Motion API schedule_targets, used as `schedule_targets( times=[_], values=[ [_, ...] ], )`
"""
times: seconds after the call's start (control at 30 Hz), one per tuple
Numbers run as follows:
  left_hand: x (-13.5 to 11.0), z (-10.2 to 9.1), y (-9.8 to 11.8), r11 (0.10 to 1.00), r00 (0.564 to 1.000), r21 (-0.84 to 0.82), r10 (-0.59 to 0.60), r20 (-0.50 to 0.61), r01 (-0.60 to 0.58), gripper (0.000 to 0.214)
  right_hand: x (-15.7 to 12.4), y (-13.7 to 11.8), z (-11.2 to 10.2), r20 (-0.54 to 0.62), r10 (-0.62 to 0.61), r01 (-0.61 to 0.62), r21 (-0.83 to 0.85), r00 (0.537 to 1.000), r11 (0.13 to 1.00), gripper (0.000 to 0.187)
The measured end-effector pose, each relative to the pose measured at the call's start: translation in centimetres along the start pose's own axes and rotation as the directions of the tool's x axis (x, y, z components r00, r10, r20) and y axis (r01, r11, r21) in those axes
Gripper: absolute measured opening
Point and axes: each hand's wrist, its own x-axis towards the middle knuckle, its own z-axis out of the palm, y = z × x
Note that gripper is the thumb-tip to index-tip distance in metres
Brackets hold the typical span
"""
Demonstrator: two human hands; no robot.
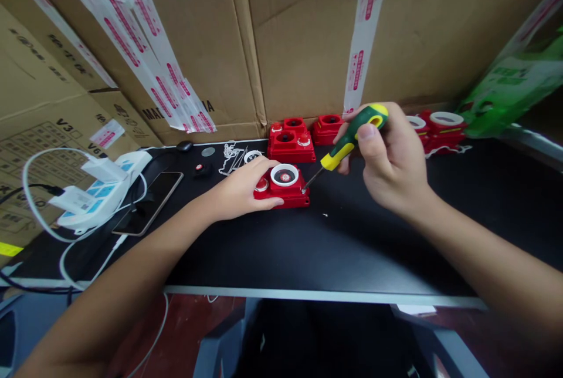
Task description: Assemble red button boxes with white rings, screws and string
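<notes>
My left hand [240, 191] grips the left side of a small red plastic unit [288, 190] that lies flat on the black table [334, 243]. The unit has a white ring [284, 174] round a dark centre on top. My right hand [391, 158] is closed round the green and yellow handle of a screwdriver [352, 137]. The tool slants down to the left, and its metal tip touches the unit's right front corner.
More red units [291, 138] stand behind along the cardboard boxes [281, 31], others at the right [440, 125]. A white power strip [103, 190] with cables and a phone [149, 202] lie at the left. A green bag [510, 90] sits at the right. The table's front edge [308, 294] is close.
</notes>
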Motion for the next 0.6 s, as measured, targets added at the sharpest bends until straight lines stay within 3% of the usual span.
schedule_targets(
  times=[0.4,0.6],
  values=[
    [-0.02,0.0,-0.06,1.0,1.0,0.018,-0.006,0.003,0.006,0.065,-0.26,-0.17,-0.7,0.127,-0.088,0.1,-0.094,0.988,0.991,0.038],
    [-0.02,-0.03,0.15,1.0,1.0,0.019,-0.002,-0.004,0.002,0.063,-0.32,-0.43,-0.59,0.299,-0.132,0.125,0.044,0.945,0.991,0.047]
  ],
)
